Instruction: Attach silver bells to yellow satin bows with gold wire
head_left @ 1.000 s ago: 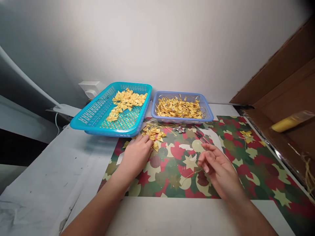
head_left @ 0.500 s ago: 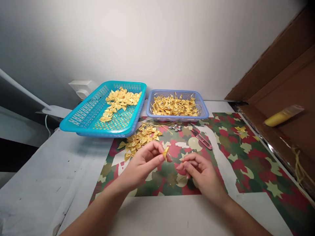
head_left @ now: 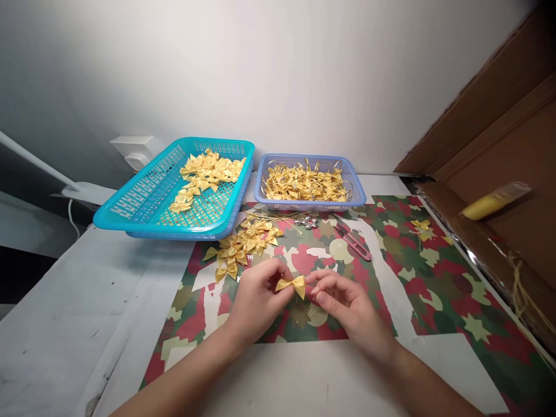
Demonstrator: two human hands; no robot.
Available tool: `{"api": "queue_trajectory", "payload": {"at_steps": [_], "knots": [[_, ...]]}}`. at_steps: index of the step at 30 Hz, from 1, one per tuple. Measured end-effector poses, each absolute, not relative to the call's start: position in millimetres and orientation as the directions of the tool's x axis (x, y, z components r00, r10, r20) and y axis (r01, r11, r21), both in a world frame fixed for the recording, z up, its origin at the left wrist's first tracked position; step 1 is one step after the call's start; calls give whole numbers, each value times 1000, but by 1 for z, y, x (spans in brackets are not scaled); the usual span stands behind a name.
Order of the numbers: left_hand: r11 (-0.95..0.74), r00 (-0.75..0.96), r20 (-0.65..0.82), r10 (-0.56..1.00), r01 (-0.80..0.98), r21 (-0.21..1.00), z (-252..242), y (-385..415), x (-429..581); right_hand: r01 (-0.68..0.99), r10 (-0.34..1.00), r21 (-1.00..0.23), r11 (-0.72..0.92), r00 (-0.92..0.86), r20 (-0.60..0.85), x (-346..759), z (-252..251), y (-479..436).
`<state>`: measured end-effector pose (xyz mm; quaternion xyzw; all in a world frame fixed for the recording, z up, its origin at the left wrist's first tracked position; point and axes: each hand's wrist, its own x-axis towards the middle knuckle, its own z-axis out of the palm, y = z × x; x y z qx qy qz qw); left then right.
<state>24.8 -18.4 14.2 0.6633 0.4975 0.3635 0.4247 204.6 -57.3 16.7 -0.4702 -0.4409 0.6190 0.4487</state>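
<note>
A yellow ribbon bow is pinched between the thumb and fingers of my left hand, with its loops facing up. Close at its right edge is my right hand, thumb and fingertips pressed together. Whether those fingertips touch the bow or hold something tiny, I cannot tell. Just beyond my left hand lies a loose pile of yellow bows on the patterned sheet. Thin gold wire pieces and small silvery pieces lie behind the pile.
Pink-handled thread snips lie to the right. A turquoise basket with bows stands back left. Beside it, a blue-violet basket holds bows with gold wire loops. A cardboard box with a yellow-filled tube borders the right side.
My left hand has turned the bow from edge-on to face up and lowered it slightly. My right hand has come closer to the bow. The camera view has shifted a little.
</note>
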Motion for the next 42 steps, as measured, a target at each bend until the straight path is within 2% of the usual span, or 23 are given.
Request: {"api": "queue_trajectory", "payload": {"at_steps": [2,4,7,10,12,14,16,18,22,27,29,34,38,42], "knots": [[-309,239,218,946,475,824,11,-21,26,-111,970,-969,-222,-131,-207,201,16,-58],[-393,265,295,918,513,763,8,-23,27,-95,965,-963,-251,-106,-241,198,14,-59],[-452,330,318,889,518,726,7,-26,30,-104,965,-963,-250,-102,-239,196,12,-58],[-461,400,289,870,451,764,10,-28,31,-68,976,-977,-204,-86,-198,198,12,-56],[-362,449,181,875,359,860,15,-29,30,-29,985,-986,-163,-67,-161,200,13,-55],[-136,507,8,862,218,966,20,-28,29,16,993,-995,-99,-56,-100,203,16,-54],[109,559,-125,820,61,992,22,-26,28,71,997,-997,-37,-61,-41,204,18,-54],[250,565,-188,803,-33,968,22,-23,27,110,997,-994,0,-71,-7,205,20,-55],[373,535,-238,811,-159,914,18,-20,29,91,998,-996,11,-56,6,207,20,-56],[501,465,-325,824,-329,800,11,-21,34,80,998,-997,-20,65,-15,210,20,-56],[543,448,-373,813,-352,762,11,-22,35,102,998,-994,35,48,40,211,21,-57],[619,425,-458,781,-421,663,16,-23,35,181,952,-939,291,-155,265,211,20,-61],[674,499,-462,733,-437,596,19,-25,35,338,923,-859,384,-168,347,209,18,-61],[705,541,-464,701,-433,561,21,-26,34,389,906,-818,423,-181,382,208,16,-59]]}}
